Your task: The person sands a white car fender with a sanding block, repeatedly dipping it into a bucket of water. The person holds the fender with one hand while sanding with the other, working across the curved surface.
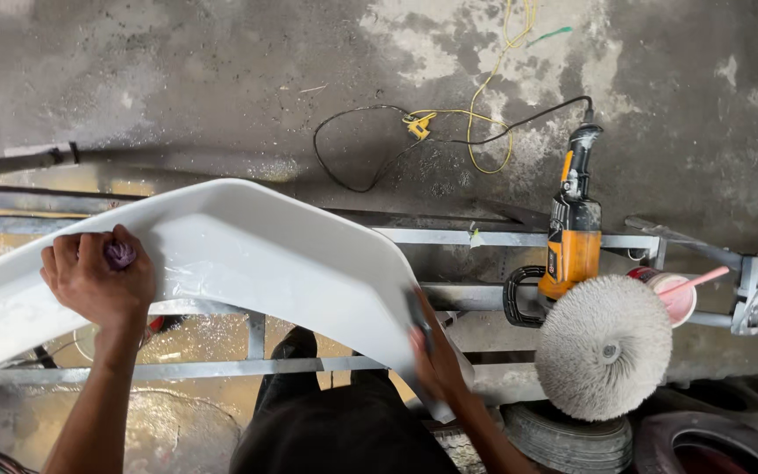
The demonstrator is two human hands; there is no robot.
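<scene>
Head view — left hand (98, 279) clenched on a purple rag (119, 254) against the white curved panel (256, 254); right hand (436, 355) grasps the panel's edge — blurred.

I see a glossy white moulded panel (247, 254) with wet, shiny streaks. In my left hand (98, 281) a purple cloth (119, 254) shows between the fingers. The polisher (574, 233) has an orange and black body, and its fluffy wool pad (604, 348) is off-white. Behind it a pink cup (675, 297) holds a pink stick (693, 282). On the mottled grey floor (177, 79), blotched with pale patches, lie a black cable (353, 149) and a yellow cable (484, 105). The frame (177, 369) is dull silver metal. My trousers (335, 430) are black, the tyres (572, 439) dark grey.
</scene>
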